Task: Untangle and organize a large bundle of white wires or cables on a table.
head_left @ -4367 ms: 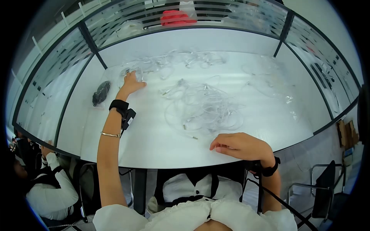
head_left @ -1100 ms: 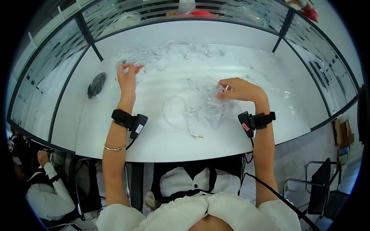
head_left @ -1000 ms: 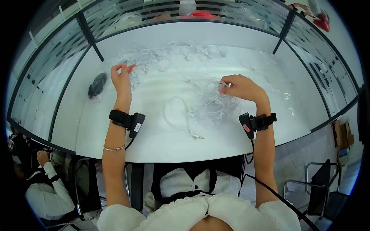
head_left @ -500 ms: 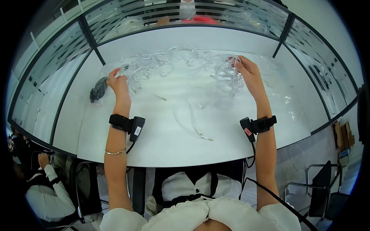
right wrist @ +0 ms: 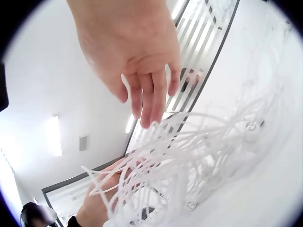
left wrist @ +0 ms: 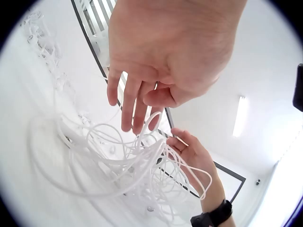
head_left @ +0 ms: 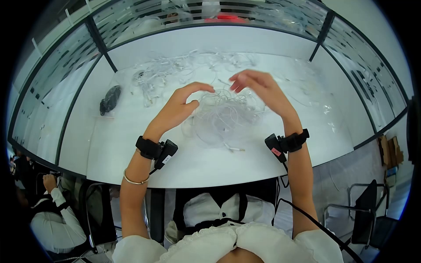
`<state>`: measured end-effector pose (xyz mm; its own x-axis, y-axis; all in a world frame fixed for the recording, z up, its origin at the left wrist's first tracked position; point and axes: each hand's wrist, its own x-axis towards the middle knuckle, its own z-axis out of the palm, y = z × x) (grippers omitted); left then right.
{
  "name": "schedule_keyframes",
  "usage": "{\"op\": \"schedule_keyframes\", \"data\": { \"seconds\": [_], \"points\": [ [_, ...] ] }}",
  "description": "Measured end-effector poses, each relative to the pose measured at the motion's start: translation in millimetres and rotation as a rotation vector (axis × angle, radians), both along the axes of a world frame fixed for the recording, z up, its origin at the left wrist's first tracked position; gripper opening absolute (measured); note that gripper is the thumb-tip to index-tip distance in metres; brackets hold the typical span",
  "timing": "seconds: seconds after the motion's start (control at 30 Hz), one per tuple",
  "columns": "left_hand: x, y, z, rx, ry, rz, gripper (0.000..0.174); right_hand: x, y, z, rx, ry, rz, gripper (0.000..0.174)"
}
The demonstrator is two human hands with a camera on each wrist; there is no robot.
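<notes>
Hovering mid-frame, left hand (head_left: 177,106) and right hand (head_left: 264,90) were loosely spread.
White cables (head_left: 228,113) at centre blurred together, single strands indistinct.

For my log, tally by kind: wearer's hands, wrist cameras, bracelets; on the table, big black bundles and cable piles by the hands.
Left hand, right hand: 2
Wrist cameras: 2
Bracelet: 1
Big black bundle: 1
Cable pile: 1
Total: 7

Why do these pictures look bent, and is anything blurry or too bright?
Head view: strong wide-angle curving, with the table's front edge bowed, dark corners, and the right hand slightly blurred; left wrist view: the cables go soft toward the lower left, and a ceiling light glares; right wrist view: pale cables partly wash out against white.
</notes>
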<state>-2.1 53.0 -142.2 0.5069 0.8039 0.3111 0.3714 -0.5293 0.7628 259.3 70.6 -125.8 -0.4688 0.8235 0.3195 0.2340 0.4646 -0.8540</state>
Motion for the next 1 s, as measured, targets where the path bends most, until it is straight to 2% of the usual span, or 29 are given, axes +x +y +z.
{"op": "schedule_keyframes", "data": {
  "seconds": [0.03, 0.07, 0.17, 0.27, 0.37, 0.43, 0.5, 0.63, 0.7, 0.77, 0.83, 0.93, 1.0],
  "points": [
    [2, -1, 2, -0.098, -0.01, -0.033, 0.045, 5, 4, 1, 0.001, 0.046, -0.095, 0.035],
    [4, -3, 1, -0.086, -0.061, -0.03, 0.037, 10, 9, -3, 0.024, 0.071, -0.143, 0.034],
    [-6, 6, -2, -0.388, -0.107, -0.079, 0.022, 23, 20, -15, 0.0, -0.041, -0.222, 0.032],
    [-3, 3, -2, -0.483, -0.099, -0.017, 0.011, 29, 30, -34, -0.021, -0.149, -0.248, 0.028],
    [7, -2, -8, -0.207, 0.113, 0.129, 0.021, 30, 26, -32, -0.013, -0.327, -0.309, 0.026],
    [6, 1, -18, 0.034, 0.18, 0.06, 0.039, 26, 17, -23, -0.063, -0.456, -0.358, 0.025],
    [8, 3, -26, 0.073, 0.152, -0.008, 0.054, 21, 9, -15, -0.169, -0.623, -0.376, 0.025],
    [7, 0, -21, -0.018, 0.297, -0.067, 0.063, 21, 7, -21, -0.103, -0.724, -0.309, 0.021],
    [8, 0, -22, -0.11, 0.307, -0.083, 0.065, 19, 7, -22, 0.039, -0.58, -0.308, 0.017],
    [8, 2, -27, -0.099, 0.308, -0.107, 0.071, 13, 8, -21, 0.178, -0.486, -0.273, 0.016],
    [10, 4, -31, -0.079, 0.252, -0.135, 0.074, 3, 3, -18, 0.206, -0.355, -0.187, 0.019],
    [10, -1, -28, -0.068, 0.271, -0.039, 0.078, -6, -1, -20, 0.259, -0.408, 0.0, 0.024],
    [9, -1, -28, -0.083, 0.234, -0.008, 0.08, -12, -7, -18, 0.238, -0.392, -0.005, 0.031]
  ]
}}
